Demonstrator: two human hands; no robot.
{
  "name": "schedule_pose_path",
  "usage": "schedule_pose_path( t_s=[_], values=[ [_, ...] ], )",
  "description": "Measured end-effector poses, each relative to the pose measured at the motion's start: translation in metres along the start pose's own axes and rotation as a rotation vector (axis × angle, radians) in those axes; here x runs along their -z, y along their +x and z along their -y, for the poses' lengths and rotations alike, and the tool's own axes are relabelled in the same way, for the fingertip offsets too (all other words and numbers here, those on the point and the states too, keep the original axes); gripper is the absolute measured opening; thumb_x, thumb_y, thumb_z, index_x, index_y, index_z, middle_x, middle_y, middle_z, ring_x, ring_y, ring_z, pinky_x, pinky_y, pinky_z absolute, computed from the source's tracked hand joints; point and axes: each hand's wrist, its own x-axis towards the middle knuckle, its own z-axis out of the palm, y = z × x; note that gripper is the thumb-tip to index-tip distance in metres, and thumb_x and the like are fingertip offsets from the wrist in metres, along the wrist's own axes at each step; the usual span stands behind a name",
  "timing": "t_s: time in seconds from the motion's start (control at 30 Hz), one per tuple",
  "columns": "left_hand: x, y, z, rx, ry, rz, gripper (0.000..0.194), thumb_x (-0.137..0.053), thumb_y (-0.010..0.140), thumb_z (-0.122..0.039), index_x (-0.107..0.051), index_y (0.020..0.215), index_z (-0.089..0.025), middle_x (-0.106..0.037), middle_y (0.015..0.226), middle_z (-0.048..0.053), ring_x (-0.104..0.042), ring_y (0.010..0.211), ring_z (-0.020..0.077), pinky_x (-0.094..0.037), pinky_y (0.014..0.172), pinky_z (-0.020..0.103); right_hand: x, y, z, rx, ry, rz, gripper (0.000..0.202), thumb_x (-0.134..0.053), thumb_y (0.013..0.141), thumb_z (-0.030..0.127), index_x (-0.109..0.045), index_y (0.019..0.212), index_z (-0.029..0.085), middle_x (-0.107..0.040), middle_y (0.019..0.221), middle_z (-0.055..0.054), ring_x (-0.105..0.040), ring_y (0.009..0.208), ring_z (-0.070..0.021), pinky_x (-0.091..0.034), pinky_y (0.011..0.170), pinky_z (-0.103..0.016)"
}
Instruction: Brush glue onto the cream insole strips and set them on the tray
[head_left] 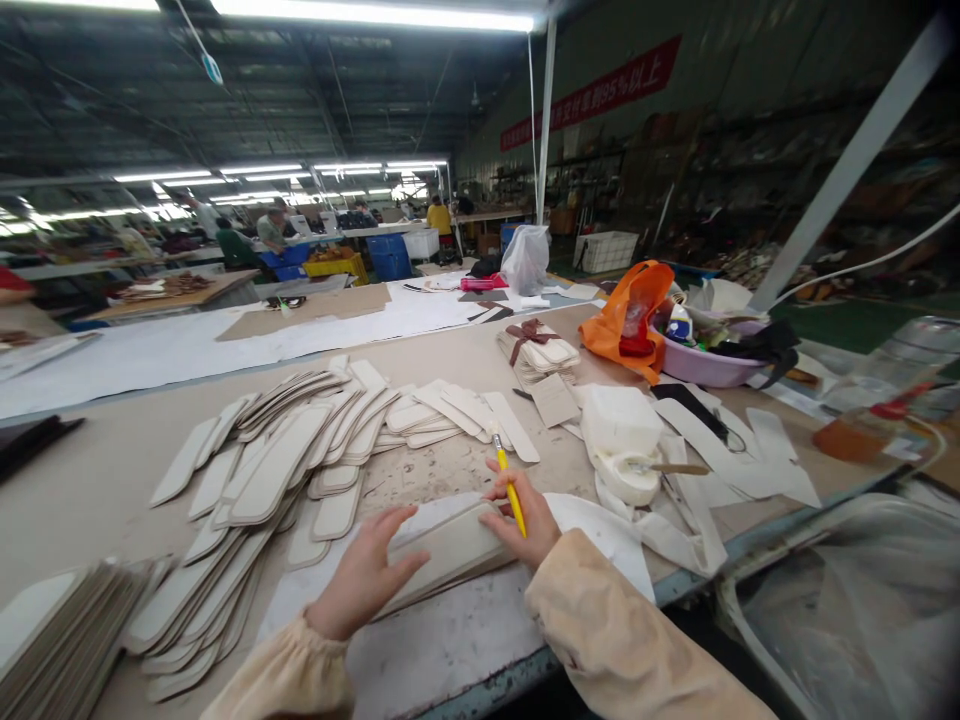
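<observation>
Right grip (535, 524) clasps yellow brush (513, 495); left grip (365, 568), spread, at strip stack (454, 546); fanned strips (274, 470) leftward, work seemingly midway

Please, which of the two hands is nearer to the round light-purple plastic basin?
Right. The right hand is left of the basin, nearer the camera; the left hand is farther left.

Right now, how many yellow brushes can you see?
1: the yellow brush is in the right hand, which touches a stack of pale strips. Others may be hidden.
</observation>
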Motion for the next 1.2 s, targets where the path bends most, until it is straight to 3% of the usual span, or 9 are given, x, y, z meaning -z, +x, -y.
schedule_pose_path(
  t_s=[0.13,0.27,0.33,0.5,0.63,0.8,0.93,1.07,1.2],
  values=[
    [-0.012,0.031,-0.023,-0.024,-0.166,0.239,0.03,-0.065,0.07,-0.038,-0.07,0.094,-0.02,-0.068,0.092,0.005,-0.058,0.088,0.023,-0.043,0.083,0.034,-0.002,0.005,0.023,0.031,0.063,-0.013,0.033,-0.063,0.076,0.018,-0.039,0.097,0.025,-0.045,0.137,-0.011,-0.064,0.089,-0.0152,-0.055,0.068,-0.028],
    [-0.017,0.042,-0.03,0.007,-0.233,0.292,0.022,-0.06,0.073,-0.036,-0.061,0.062,-0.017,-0.05,0.054,-0.004,-0.044,0.055,0.0128,-0.033,0.054,0.024,0.0,0.007,0.03,0.041,0.068,-0.05,0.032,-0.066,0.077,0.022,-0.041,0.097,0.025,-0.054,0.128,-0.009,-0.064,0.094,-0.0183,-0.054,0.072,-0.03],
    [-0.014,0.04,-0.035,0.023,-0.264,0.274,0.025,-0.056,0.075,-0.038,-0.057,0.062,-0.017,-0.045,0.054,-0.005,-0.04,0.054,0.0113,-0.03,0.052,0.023,0.002,0.007,0.028,0.055,0.059,-0.083,0.034,-0.069,0.076,0.024,-0.041,0.096,0.026,-0.058,0.124,-0.008,-0.062,0.099,-0.0202,-0.053,0.075,-0.031],
    [-0.01,0.022,-0.061,0.137,-0.513,0.236,0.03,-0.058,0.076,-0.045,-0.057,0.073,-0.016,-0.05,0.063,-0.003,-0.043,0.057,0.0115,-0.033,0.052,0.023,0.005,0.007,0.027,0.012,0.139,-0.17,0.038,-0.071,0.076,0.033,-0.038,0.093,0.026,-0.064,0.112,-0.004,-0.065,0.079,-0.0174,-0.052,0.065,-0.028],
    [-0.025,0.008,-0.075,0.212,-0.7,0.133,0.032,-0.064,0.072,-0.047,-0.058,0.077,-0.016,-0.055,0.066,-0.002,-0.046,0.058,0.0119,-0.036,0.052,0.023,0.007,0.008,0.036,0.042,0.215,-0.267,0.035,-0.068,0.078,0.033,-0.038,0.093,0.026,-0.065,0.098,0.0,-0.062,0.083,-0.0166,-0.05,0.074,-0.029],
    [-0.043,0.0,-0.082,0.231,-0.839,0.08,0.033,-0.068,0.072,-0.046,-0.06,0.083,-0.016,-0.061,0.07,0.0,-0.053,0.061,0.0142,-0.041,0.054,0.024,0.015,0.006,0.04,0.001,0.151,-0.317,0.032,-0.068,0.078,0.036,-0.041,0.09,0.025,-0.06,0.084,0.003,-0.055,0.068,-0.013,-0.046,0.062,-0.024],
    [-0.049,-0.011,-0.086,0.285,-1.118,0.359,0.038,-0.057,0.082,-0.047,-0.063,0.104,-0.017,-0.069,0.086,0.005,-0.063,0.079,0.0218,-0.049,0.069,0.031,0.024,0.006,0.04,-0.006,0.123,-0.326,0.032,-0.069,0.077,0.036,-0.041,0.089,0.024,-0.061,0.084,0.004,-0.054,0.066,-0.0128,-0.045,0.062,-0.024],
    [-0.061,-0.035,-0.079,0.484,-1.441,0.688,0.062,-0.042,0.082,-0.065,-0.063,0.109,-0.013,-0.07,0.09,0.012,-0.065,0.093,0.031,-0.05,0.083,0.044,0.035,0.011,0.036,0.002,0.081,-0.343,0.031,-0.069,0.076,0.035,-0.042,0.089,0.024,-0.062,0.084,0.003,-0.055,0.068,-0.0138,-0.045,0.065,-0.025],
    [-0.073,-0.064,-0.068,0.54,-1.544,0.808,0.062,-0.049,0.081,-0.061,-0.058,0.116,-0.011,-0.068,0.106,0.021,-0.066,0.095,0.0356,-0.055,0.074,0.042,0.047,0.016,0.025,-0.009,0.073,-0.355,0.033,-0.069,0.075,0.037,-0.041,0.087,0.025,-0.061,0.082,0.003,-0.056,0.07,-0.0157,-0.047,0.068,-0.028]
  ],
)
